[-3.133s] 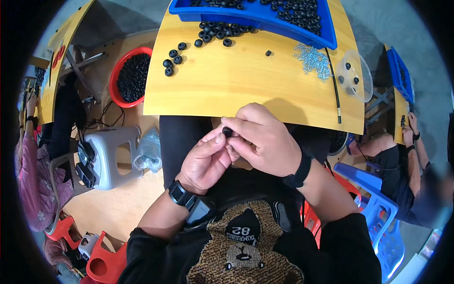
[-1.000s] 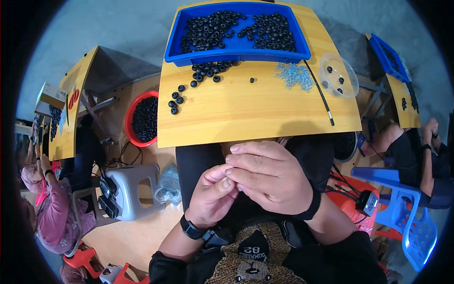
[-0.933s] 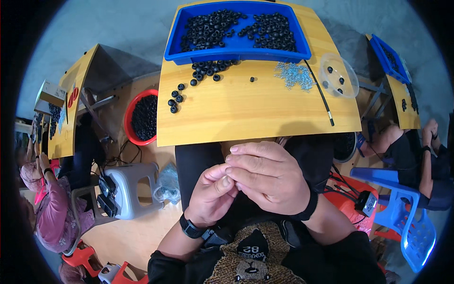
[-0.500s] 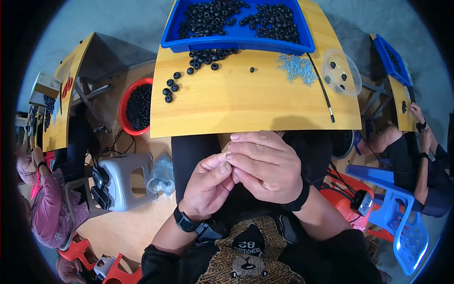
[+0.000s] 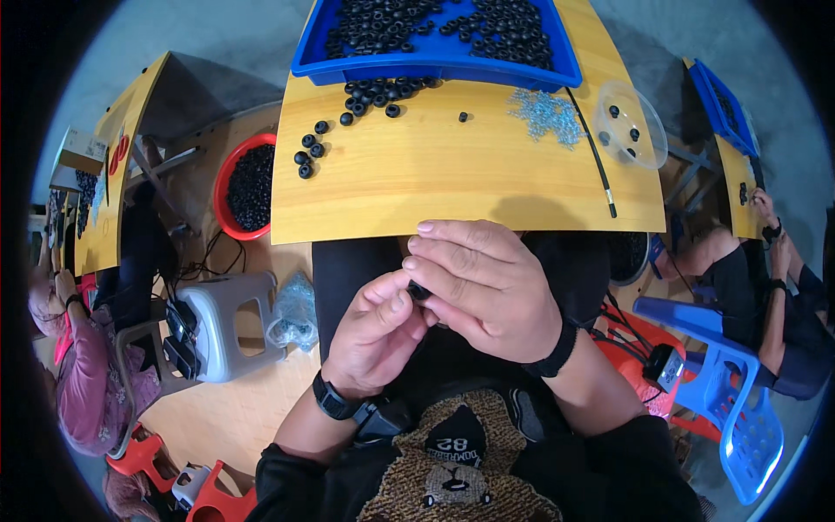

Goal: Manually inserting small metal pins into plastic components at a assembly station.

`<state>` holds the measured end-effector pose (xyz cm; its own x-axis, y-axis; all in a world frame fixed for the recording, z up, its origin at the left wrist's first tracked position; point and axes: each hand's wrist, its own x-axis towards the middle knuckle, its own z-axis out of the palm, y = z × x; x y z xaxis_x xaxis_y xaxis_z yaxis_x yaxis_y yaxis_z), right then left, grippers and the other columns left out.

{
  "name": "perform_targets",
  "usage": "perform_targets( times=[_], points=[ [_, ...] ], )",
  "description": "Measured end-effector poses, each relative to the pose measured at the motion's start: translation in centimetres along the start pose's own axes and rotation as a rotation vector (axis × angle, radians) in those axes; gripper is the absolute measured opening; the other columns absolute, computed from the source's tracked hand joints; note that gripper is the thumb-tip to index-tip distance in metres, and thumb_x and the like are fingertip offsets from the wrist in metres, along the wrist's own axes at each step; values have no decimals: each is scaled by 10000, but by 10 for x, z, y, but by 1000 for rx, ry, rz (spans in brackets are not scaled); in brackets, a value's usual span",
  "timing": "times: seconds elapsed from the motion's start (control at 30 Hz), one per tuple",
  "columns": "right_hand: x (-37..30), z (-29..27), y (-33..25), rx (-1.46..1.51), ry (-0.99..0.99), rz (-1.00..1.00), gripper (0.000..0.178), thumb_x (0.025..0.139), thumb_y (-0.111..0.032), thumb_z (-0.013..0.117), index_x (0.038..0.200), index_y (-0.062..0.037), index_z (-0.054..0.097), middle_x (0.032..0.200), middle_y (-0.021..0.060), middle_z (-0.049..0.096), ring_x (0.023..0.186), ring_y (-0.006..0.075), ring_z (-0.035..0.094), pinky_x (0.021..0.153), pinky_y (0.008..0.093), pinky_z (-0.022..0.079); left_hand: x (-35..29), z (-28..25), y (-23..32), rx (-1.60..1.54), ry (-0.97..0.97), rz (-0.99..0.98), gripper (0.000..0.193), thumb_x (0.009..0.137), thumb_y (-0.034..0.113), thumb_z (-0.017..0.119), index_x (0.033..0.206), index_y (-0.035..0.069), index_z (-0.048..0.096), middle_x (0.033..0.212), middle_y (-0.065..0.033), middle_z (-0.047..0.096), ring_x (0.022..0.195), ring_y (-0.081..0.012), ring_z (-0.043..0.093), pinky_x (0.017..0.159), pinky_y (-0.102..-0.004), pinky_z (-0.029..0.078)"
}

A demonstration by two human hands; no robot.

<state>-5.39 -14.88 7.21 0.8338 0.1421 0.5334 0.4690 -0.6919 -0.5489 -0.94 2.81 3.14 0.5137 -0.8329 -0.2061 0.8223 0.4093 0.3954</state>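
Note:
Over my lap, just off the near edge of the table, both hands meet around a small black rounded part [image 5: 419, 291]. Thumb and forefinger of my left hand [image 5: 376, 329] close on it from the left. My right hand [image 5: 496, 291] covers it from the other side, its fingers curved together against it, hiding part of it. On the yellow table [image 5: 417, 196] ahead lies a loose group of similar black hollow balls [image 5: 346, 118]. One smaller black piece [image 5: 464, 117] sits alone near the middle.
A blue tray [image 5: 435, 71] of black parts stands at the back. To its right are a pile of small clear bluish pieces [image 5: 546, 116], a black rod [image 5: 593, 157] and a clear bowl [image 5: 654, 130]. A red basin [image 5: 224, 187] is left; co-workers sit at both sides.
The black part, hidden between my fingers before, now shows at my left fingertips. My right fingers have lifted and spread slightly away from the left thumb.

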Motion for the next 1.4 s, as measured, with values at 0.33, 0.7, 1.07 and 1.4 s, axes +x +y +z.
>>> perform_targets(
  times=[0.33, 0.7, 1.07, 1.4],
  points=[
    [1, -5, -6, 381, -92, 142, 632, 697, -126, 753, 1266, 7, 510, 1265, 155, 557, 1189, 273, 528, 965, 365, 419, 0, 21, 1, 222, 40, 173, 352, 890, 176, 640, 1182, -9, 577, 1091, -74, 626, 1000, -144, 579, 895, -296, 452],
    [10, 23, -29, 627, 166, 215, 389, 694, -151, 664, 1044, 16, 630, 1038, 172, 647, 990, 295, 629, 863, 352, 485, -14, 42, 3, 415, -69, 204, 326, 824, 26, 602, 1129, -87, 581, 956, -121, 631, 883, -150, 605, 831, -256, 474],
    [12, 28, -38, 632, 276, 170, 280, 659, -120, 704, 912, -17, 641, 829, 105, 665, 836, 299, 663, 766, 378, 510, -27, 42, 4, 440, -56, 187, 295, 850, 107, 636, 1092, -59, 607, 941, -103, 635, 875, -154, 614, 824, -266, 488],
    [9, 23, -49, 620, 318, 135, 247, 643, -119, 725, 859, -46, 631, 772, 105, 656, 790, 296, 671, 726, 366, 509, -32, 35, 0, 567, -164, 236, 300, 869, 180, 639, 1075, -36, 612, 931, -87, 625, 856, -145, 606, 802, -272, 493]
  ],
)
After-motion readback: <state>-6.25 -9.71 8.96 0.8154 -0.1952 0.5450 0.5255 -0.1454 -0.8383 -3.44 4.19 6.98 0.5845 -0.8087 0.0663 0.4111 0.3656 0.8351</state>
